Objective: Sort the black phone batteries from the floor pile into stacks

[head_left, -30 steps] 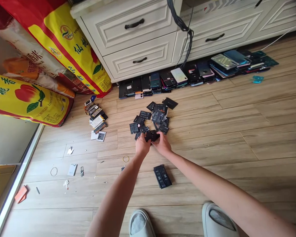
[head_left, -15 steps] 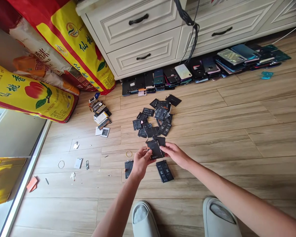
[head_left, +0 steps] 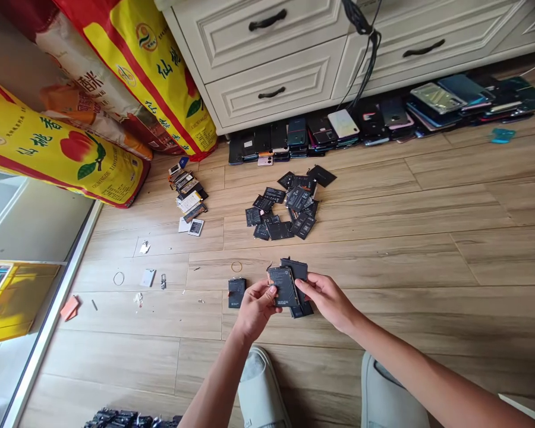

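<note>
Two hands: the left hand point(head_left: 255, 310) and the right hand point(head_left: 327, 300) are held low over the wood-effect floor point(head_left: 383, 267), just above the person's pale slides point(head_left: 258, 380).

Grip: both hands are closed on one item. The left thumb is pressed on the front face, with the left fingers curled behind. The right fingertips point(head_left: 299, 284) pinch the stack from its right edge.

Held: a stack of black phone batteries point(head_left: 286, 286) is fanned out, with at least three cells offset from one another. The front label faces the person, but its print is too small to read.

Step in hand: judged from the grip, the held batteries are being looked over, apart from the others.

Next move: the offset cells are judged to call for the front battery to be slid clear, with the right-hand pinch shifted first.

Floor nearby: a lone black battery point(head_left: 236, 292) lies just left of the left hand, and a thin rubber band point(head_left: 236, 267) lies beyond it.

Heap: a loose heap of black batteries point(head_left: 280, 209) is spread farther forward, well apart from the hands.

Beyond: a row of smartphones point(head_left: 321, 132) lines the base of white drawers point(head_left: 271, 74). Printed yellow-and-red sacks point(head_left: 151, 71) lean at left.
</note>
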### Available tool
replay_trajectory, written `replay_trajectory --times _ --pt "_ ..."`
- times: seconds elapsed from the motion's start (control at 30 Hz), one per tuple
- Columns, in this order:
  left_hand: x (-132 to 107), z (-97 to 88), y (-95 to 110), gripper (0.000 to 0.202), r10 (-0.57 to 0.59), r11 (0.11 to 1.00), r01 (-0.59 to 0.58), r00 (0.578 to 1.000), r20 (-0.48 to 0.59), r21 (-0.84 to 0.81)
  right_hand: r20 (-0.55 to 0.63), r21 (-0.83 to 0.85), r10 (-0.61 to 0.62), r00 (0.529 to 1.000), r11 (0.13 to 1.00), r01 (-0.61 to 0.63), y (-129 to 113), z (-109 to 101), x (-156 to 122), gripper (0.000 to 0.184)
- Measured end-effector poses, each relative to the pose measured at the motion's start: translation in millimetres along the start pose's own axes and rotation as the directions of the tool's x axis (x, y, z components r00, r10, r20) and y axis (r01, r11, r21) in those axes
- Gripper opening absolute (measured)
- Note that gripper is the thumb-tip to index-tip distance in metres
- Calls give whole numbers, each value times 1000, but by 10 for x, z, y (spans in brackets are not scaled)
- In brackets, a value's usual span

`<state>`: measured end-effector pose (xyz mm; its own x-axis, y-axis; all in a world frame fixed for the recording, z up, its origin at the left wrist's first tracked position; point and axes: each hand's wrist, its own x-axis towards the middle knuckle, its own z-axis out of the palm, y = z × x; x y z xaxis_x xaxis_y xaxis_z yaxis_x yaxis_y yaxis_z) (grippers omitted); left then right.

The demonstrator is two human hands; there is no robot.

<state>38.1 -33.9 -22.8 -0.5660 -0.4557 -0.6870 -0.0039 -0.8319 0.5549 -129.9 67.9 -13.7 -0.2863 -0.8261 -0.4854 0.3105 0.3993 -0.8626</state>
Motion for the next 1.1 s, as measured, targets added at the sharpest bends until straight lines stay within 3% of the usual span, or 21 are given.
replay_trajectory --times 0.1,0.2,0.43,0.57,0.83,1.0,1.1 --pt "-8 21 5 55 14 999 -14 1000 -5 41 -14 -71 -29 999 997 28 20 -14 -9 55" --pt "13 58 -12 56 92 978 -83 995 -42 189 -41 -149 -60 997 987 54 79 -13 21 57" --pt "77 142 -194 46 293 841 -216 953 -82 495 -164 -386 -189 968 915 113 152 56 38 49" --pt "70 129 -258 36 345 772 -209 931 -120 601 -202 -435 -211 956 894 105 184 81 0 48" --pt "17 160 -279 37 381 766 -213 911 -161 607 -226 -439 -191 955 895 75 256 55 -30 48" --pt "15 191 -249 34 419 755 -284 902 -102 591 -263 -414 -172 949 909 50 309 27 -20 50" --pt "10 164 -227 42 417 805 -311 903 -109 505 -305 -307 -144 941 950 46 342 -64 36 51"
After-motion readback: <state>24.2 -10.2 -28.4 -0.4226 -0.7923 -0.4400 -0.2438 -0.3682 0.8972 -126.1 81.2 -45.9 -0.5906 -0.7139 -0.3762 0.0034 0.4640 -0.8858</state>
